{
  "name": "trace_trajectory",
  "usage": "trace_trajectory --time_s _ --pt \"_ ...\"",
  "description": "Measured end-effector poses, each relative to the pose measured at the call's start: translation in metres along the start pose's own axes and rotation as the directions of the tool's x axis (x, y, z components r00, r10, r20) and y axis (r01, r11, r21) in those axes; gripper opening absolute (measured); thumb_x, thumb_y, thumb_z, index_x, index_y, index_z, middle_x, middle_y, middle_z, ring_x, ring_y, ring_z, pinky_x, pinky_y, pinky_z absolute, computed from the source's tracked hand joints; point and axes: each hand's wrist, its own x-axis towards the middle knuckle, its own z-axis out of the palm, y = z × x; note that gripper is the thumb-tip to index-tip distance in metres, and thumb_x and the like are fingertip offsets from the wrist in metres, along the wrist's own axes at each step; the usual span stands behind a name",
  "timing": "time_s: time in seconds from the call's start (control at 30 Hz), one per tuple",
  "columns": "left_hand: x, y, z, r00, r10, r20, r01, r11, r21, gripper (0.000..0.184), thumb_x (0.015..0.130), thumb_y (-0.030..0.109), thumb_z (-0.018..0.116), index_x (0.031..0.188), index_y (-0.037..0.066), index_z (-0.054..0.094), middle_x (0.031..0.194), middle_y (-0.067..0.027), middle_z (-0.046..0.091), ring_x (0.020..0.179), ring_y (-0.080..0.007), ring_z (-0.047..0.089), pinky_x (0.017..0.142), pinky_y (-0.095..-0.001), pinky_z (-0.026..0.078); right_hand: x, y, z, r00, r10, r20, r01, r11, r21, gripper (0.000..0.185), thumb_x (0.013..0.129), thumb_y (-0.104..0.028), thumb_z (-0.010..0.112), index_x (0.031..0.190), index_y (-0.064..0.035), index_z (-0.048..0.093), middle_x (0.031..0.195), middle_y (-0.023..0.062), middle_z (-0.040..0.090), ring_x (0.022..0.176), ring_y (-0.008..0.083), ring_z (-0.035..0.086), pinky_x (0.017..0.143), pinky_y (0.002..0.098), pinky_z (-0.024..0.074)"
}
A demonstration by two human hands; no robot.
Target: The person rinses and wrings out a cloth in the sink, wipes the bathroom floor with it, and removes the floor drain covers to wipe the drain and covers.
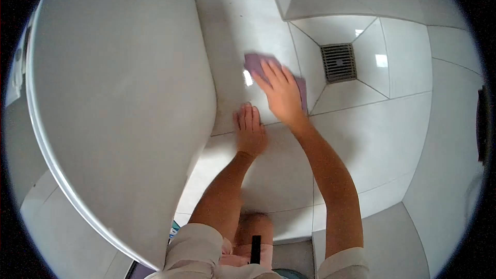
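Observation:
Beneath my right hand (280,93) lies a purple cleaning cloth (254,64), pressed against the pale floor tiles (243,31). The fingers of that hand stretch forward over the cloth, whose edges stick out on both sides. My left hand (250,129) rests on the floor close by, its fingers extended, slightly blurred and holding nothing. It is beside the foot of a large smooth white fixture and apart from the cloth.
The large white curved fixture (124,98) takes up the left side. A square floor drain with a slotted grate (339,62) lies right of the cloth. Tiled walls (454,124) rise at the right. My knee (256,227) is at the bottom.

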Motion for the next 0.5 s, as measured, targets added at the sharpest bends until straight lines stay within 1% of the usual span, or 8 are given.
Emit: trace_trajectory --time_s 0.07,0.17,0.23,0.27,0.3,0.37,0.43,0.5 --pt "0.005 0.003 -0.003 0.995 -0.05 0.086 0.045 0.997 0.061 0.067 0.087 0.017 0.058 0.143 -0.007 0.031 0.152 -0.0258 0.025 0.143 -0.0418 0.022 0.117 -0.0609 0.012 -0.073 0.003 -0.003 0.995 -0.013 0.101 0.014 1.0 -0.01 0.053 0.084 -0.009 0.055 0.136 -0.0172 0.054 0.146 0.0141 0.046 0.132 0.0303 0.046 0.11 0.0478 0.0333" --pt "0.001 0.006 0.005 0.993 -0.062 0.099 0.05 0.992 0.116 0.064 0.086 0.018 0.061 0.141 -0.004 0.037 0.151 -0.0239 0.028 0.142 -0.0402 0.025 0.117 -0.0601 0.014 -0.136 0.042 -0.029 0.985 0.037 0.169 -0.037 0.999 -0.005 0.054 0.083 -0.01 0.056 0.137 -0.0179 0.054 0.146 0.0147 0.046 0.132 0.0319 0.046 0.11 0.0487 0.034" --pt "0.001 0.003 0.008 0.997 0.036 -0.07 -0.03 0.996 0.088 0.058 0.086 0.009 0.059 0.139 -0.003 0.04 0.147 -0.0282 0.03 0.138 -0.0443 0.029 0.114 -0.0634 0.018 -0.123 0.074 -0.048 0.911 0.405 0.075 -0.397 0.912 -0.101 0.054 0.084 -0.011 0.056 0.138 -0.0176 0.052 0.145 0.0163 0.046 0.134 0.0335 0.045 0.11 0.0499 0.0337" --pt "0.003 0.001 0.009 0.983 0.095 -0.159 -0.084 0.993 0.079 0.055 0.086 0.004 0.056 0.138 -0.002 0.04 0.145 -0.0317 0.031 0.135 -0.0476 0.032 0.112 -0.0654 0.019 -0.117 0.094 -0.05 0.877 0.469 -0.104 -0.48 0.864 -0.151 0.054 0.086 -0.011 0.055 0.139 -0.0175 0.051 0.145 0.017 0.046 0.134 0.0344 0.044 0.11 0.0504 0.0334" --pt "0.003 -0.002 0.015 0.98 0.126 -0.155 -0.115 0.99 0.077 0.055 0.086 0.004 0.056 0.138 -0.002 0.04 0.145 -0.0317 0.031 0.135 -0.0476 0.032 0.112 -0.0654 0.019 -0.116 0.11 -0.05 0.816 0.505 -0.283 -0.563 0.805 -0.186 0.053 0.087 -0.011 0.053 0.14 -0.0173 0.05 0.145 0.0177 0.046 0.134 0.0353 0.044 0.11 0.0509 0.0332" --pt "0.014 -0.003 0.024 0.93 0.197 -0.309 -0.175 0.98 0.098 0.05 0.086 0.002 0.055 0.135 0.0 0.046 0.14 -0.0327 0.036 0.129 -0.049 0.039 0.11 -0.0662 0.022 -0.123 0.128 -0.047 0.77 0.543 -0.335 -0.622 0.757 -0.202 0.054 0.087 -0.011 0.053 0.141 -0.017 0.049 0.145 0.0179 0.046 0.134 0.0356 0.043 0.111 0.0512 0.0324" --pt "0.03 0.027 0.004 0.961 0.178 -0.212 -0.153 0.98 0.13 0.042 0.089 0.004 0.056 0.13 0.001 0.052 0.136 -0.0281 0.043 0.127 -0.0448 0.044 0.11 -0.0632 0.024 -0.139 0.133 -0.04 0.729 0.577 -0.368 -0.67 0.711 -0.212 0.054 0.088 -0.011 0.053 0.142 -0.0168 0.048 0.145 0.0181 0.045 0.135 0.036 0.042 0.111 0.0515 0.0316" --pt "0.069 0.064 0.002 0.911 0.365 -0.194 -0.387 0.918 -0.086 0.041 0.086 0.007 0.06 0.127 0.003 0.055 0.134 -0.0192 0.048 0.128 -0.0376 0.044 0.109 -0.0577 0.029 -0.15 0.129 -0.03 0.59 0.647 -0.482 -0.786 0.596 -0.162 0.058 0.086 -0.012 0.056 0.143 -0.017 0.046 0.145 0.0177 0.045 0.135 0.0352 0.041 0.11 0.0522 0.0308"
